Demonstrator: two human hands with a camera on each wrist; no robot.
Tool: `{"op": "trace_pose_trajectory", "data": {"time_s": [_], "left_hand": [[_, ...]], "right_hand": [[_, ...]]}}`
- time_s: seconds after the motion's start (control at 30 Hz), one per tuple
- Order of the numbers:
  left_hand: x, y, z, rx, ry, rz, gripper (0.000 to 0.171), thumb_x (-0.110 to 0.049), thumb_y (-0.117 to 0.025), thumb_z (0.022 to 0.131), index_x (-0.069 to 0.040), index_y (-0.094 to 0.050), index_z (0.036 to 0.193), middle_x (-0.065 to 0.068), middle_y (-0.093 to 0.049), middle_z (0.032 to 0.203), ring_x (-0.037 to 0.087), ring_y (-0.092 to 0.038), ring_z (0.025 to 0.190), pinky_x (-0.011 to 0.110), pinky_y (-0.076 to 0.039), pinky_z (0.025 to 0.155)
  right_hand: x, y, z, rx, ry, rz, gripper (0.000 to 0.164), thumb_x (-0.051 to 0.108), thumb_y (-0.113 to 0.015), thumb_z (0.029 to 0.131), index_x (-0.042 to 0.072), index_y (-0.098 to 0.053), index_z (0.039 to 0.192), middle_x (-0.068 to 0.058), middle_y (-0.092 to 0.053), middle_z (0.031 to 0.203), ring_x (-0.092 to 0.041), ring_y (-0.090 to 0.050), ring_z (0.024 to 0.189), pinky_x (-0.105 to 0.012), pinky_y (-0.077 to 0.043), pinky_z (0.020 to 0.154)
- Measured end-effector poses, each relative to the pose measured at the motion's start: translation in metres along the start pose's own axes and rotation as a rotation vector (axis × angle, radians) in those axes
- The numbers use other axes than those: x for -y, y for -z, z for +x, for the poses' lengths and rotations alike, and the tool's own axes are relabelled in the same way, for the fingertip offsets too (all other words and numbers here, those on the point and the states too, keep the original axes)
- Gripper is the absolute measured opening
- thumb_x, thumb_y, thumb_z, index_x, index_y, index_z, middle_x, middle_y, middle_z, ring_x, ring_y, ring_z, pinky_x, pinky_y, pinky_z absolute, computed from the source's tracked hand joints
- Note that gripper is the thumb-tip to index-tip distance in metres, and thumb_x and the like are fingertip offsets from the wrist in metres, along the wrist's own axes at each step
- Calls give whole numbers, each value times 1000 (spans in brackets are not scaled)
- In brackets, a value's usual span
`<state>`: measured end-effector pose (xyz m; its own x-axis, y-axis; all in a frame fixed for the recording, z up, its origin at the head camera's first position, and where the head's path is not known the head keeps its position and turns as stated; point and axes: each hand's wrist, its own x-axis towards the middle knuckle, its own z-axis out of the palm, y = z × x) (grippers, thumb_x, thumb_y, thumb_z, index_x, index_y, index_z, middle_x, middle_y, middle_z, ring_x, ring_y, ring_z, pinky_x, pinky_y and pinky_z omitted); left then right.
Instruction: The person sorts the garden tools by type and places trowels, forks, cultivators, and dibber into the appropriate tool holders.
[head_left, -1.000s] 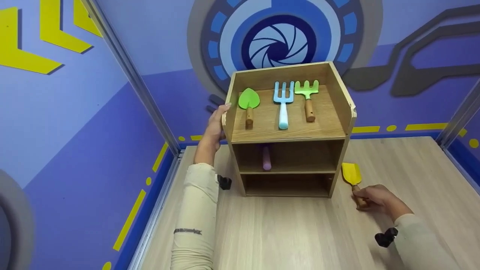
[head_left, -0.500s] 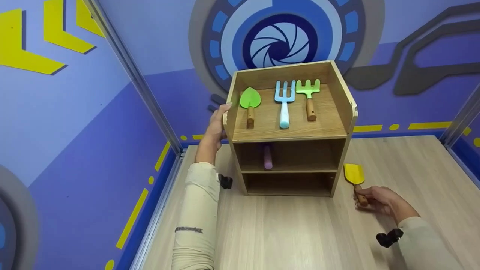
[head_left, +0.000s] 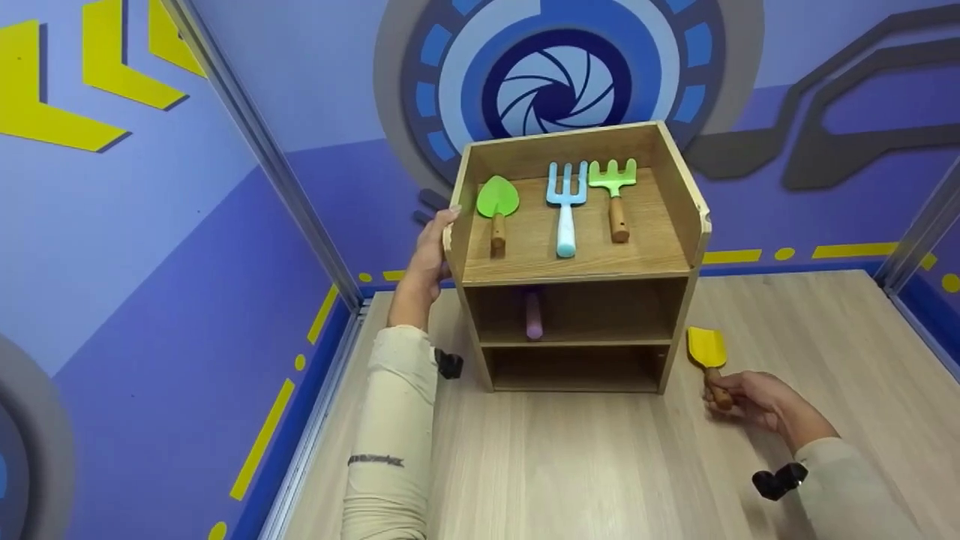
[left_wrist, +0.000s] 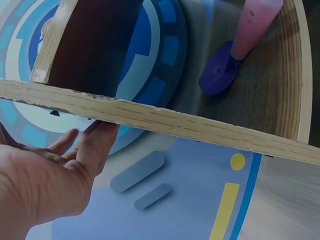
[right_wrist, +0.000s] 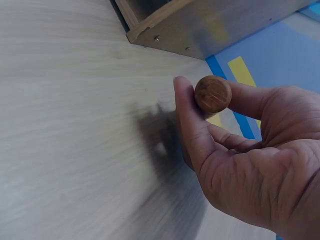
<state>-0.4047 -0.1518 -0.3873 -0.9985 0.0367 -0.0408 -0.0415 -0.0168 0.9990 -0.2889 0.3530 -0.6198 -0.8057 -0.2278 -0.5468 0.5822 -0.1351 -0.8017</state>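
My right hand (head_left: 757,397) pinches the wooden handle of a small yellow shovel (head_left: 707,347) between thumb and fingers, to the right of the shelf. In the right wrist view, the round end of the handle (right_wrist: 212,94) faces the camera. My left hand (head_left: 429,259) rests against the outer left side of a wooden shelf (head_left: 577,277), fingers fairly straight. On its top lie a green trowel (head_left: 498,198), a light blue fork (head_left: 566,217) and a green rake (head_left: 617,214) with a wooden handle. A purple scoop (left_wrist: 219,72) with a pinkish handle lies in the middle compartment.
The shelf stands on a light wood-grain surface (head_left: 577,465), against a blue printed back wall (head_left: 322,97). A metal corner post (head_left: 259,150) runs down at the left. Low side panels (head_left: 686,191) border the shelf's top.
My right hand has lifted slightly and drawn a little to the right with the yellow shovel, mostly in the first half second. The left hand stays against the shelf.
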Motion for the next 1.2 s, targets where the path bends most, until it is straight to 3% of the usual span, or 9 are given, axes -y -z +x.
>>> {"op": "trace_pose_trajectory", "data": {"time_s": [0.17, 0.3, 0.5, 0.73, 1.2], "left_hand": [[0, -1, 1, 7, -3, 4, 82, -64, -60, 90, -16, -48, 155, 14, -56, 149, 28, -59, 130, 48, -51, 108], [1, -1, 0, 23, -4, -10, 78, -62, -60, 90, -18, -51, 153, 14, -58, 147, 28, -60, 127, 48, -52, 105], [0, 0, -1, 24, -8, -10, 77, -62, -59, 91, -20, -51, 155, 14, -57, 148, 29, -59, 128, 50, -51, 106], [0, 1, -1, 21, -7, 8, 79, -65, -59, 90, -22, -52, 156, 12, -56, 151, 28, -58, 131, 50, -51, 108], [1, 2, -1, 22, -4, 9, 80, -65, -60, 89, -22, -51, 156, 12, -55, 153, 29, -57, 135, 51, -49, 113]], "right_hand": [[0, -2, -6, -27, 39, -18, 24, 17, -56, 111, -2, -66, 120, -5, -77, 99, -16, -71, 90, -32, -63, 91], [3, -3, -13, -48, 77, -98, 22, 21, -59, 110, 1, -67, 117, -1, -75, 96, -16, -70, 90, -31, -62, 90], [12, -4, -22, 5, 123, -135, 22, 25, -56, 112, 8, -69, 108, 1, -74, 96, -16, -71, 90, -31, -61, 91], [28, -13, -36, 40, 158, -124, 22, 26, -55, 112, 9, -69, 114, 1, -75, 99, -16, -73, 94, -30, -62, 91], [51, -39, -60, -4, 242, -185, 24, 23, -58, 111, 4, -60, 126, 3, -74, 104, -11, -74, 98, -30, -63, 92]]}}
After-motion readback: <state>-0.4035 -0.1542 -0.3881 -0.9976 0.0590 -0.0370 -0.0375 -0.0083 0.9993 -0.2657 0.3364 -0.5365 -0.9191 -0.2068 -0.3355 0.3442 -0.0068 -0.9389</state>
